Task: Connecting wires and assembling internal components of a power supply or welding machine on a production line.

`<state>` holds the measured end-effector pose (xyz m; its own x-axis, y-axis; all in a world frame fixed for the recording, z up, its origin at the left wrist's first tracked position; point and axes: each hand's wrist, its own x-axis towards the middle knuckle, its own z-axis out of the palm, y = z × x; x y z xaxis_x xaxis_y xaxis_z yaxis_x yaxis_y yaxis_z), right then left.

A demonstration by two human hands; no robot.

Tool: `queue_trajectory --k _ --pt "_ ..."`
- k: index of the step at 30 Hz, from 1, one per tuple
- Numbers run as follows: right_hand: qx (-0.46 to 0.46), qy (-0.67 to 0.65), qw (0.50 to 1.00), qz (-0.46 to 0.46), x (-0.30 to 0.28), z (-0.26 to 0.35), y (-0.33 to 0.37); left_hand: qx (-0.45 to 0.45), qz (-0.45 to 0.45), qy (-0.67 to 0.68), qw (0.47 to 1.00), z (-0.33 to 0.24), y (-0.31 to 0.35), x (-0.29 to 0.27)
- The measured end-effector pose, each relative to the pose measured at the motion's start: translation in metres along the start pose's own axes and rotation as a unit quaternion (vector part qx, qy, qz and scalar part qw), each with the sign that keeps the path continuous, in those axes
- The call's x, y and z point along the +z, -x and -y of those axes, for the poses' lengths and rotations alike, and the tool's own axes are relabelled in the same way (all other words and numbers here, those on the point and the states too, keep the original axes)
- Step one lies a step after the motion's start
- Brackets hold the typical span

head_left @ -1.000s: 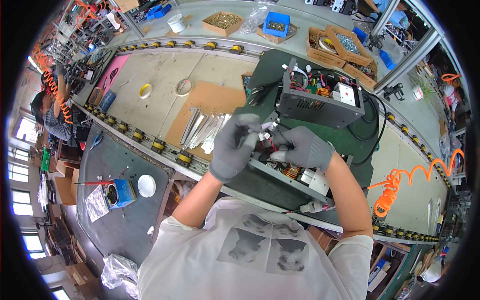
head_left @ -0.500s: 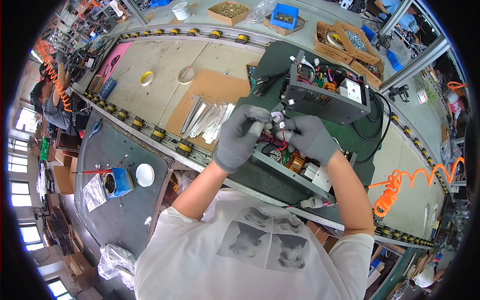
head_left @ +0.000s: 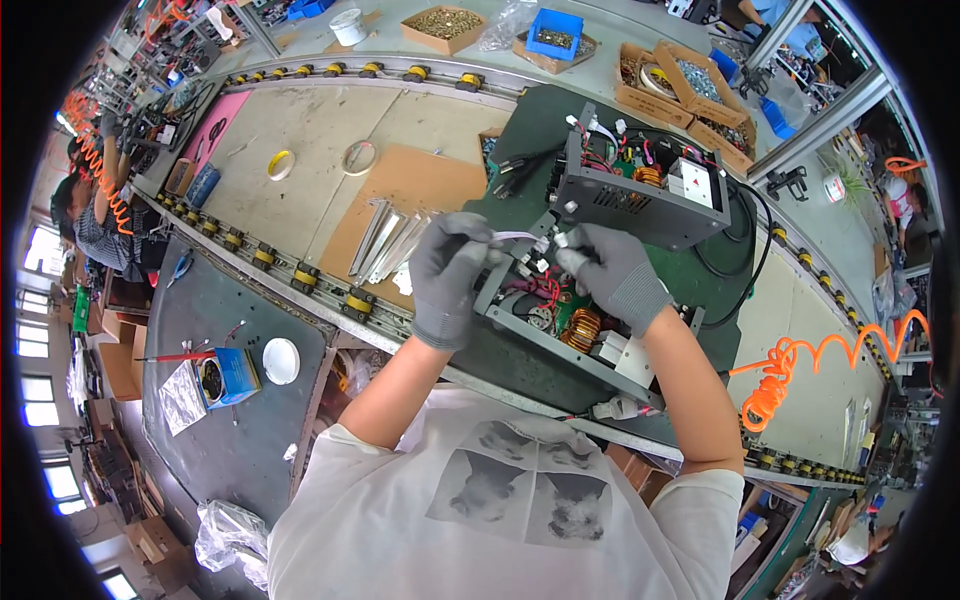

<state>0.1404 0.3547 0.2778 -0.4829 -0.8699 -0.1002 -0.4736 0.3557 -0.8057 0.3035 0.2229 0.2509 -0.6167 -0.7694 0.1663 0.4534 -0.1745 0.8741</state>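
Observation:
My left hand (head_left: 447, 282), in a grey knitted glove, is closed with its fingertips pinching one end of a pale flat cable (head_left: 514, 236). The cable runs right to small white connectors above a dark metal chassis. My right hand (head_left: 615, 275), gloved alike, is closed at a white plug (head_left: 562, 240), its thumb and forefinger around it. Below both hands lies the open chassis (head_left: 560, 344), with red wires (head_left: 545, 291), a copper coil (head_left: 582, 328) and a white block inside. A second open chassis (head_left: 645, 207) with similar parts stands beyond it.
Both units rest on a dark green board (head_left: 535, 125) on the roller line. Metal strips (head_left: 385, 240) lie on cardboard to the left. Boxes of screws (head_left: 443, 25) line the far bench. An orange coiled hose (head_left: 770, 390) hangs right; a black cable (head_left: 760, 262) loops beside the units.
My hands have moved apart; the left drew back left with the cable end, leaving the pale cable stretched between them. The right hand shifted slightly, and the connectors are now more exposed.

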Motion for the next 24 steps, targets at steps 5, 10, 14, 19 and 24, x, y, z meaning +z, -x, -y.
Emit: queue_trajectory --k 5,10,14,19,24 --pt "0.019 0.295 0.952 -0.083 0.016 -0.003 -0.008 0.042 0.016 -0.019 0.999 0.003 0.004 -0.003" --pt "0.01 0.328 0.944 -0.038 0.017 -0.018 -0.021 0.047 0.089 -0.089 0.991 -0.005 0.007 0.005" --pt "-0.023 0.291 0.955 -0.052 0.014 -0.022 -0.021 0.035 0.078 -0.074 0.994 -0.002 0.009 0.005" --pt "0.018 0.311 0.95 -0.03 0.011 -0.013 -0.021 0.019 0.078 -0.07 0.994 0.0 0.008 0.006" --pt "-0.016 0.31 0.949 -0.058 0.014 -0.019 -0.023 0.011 0.072 -0.09 0.993 -0.002 0.007 0.009"
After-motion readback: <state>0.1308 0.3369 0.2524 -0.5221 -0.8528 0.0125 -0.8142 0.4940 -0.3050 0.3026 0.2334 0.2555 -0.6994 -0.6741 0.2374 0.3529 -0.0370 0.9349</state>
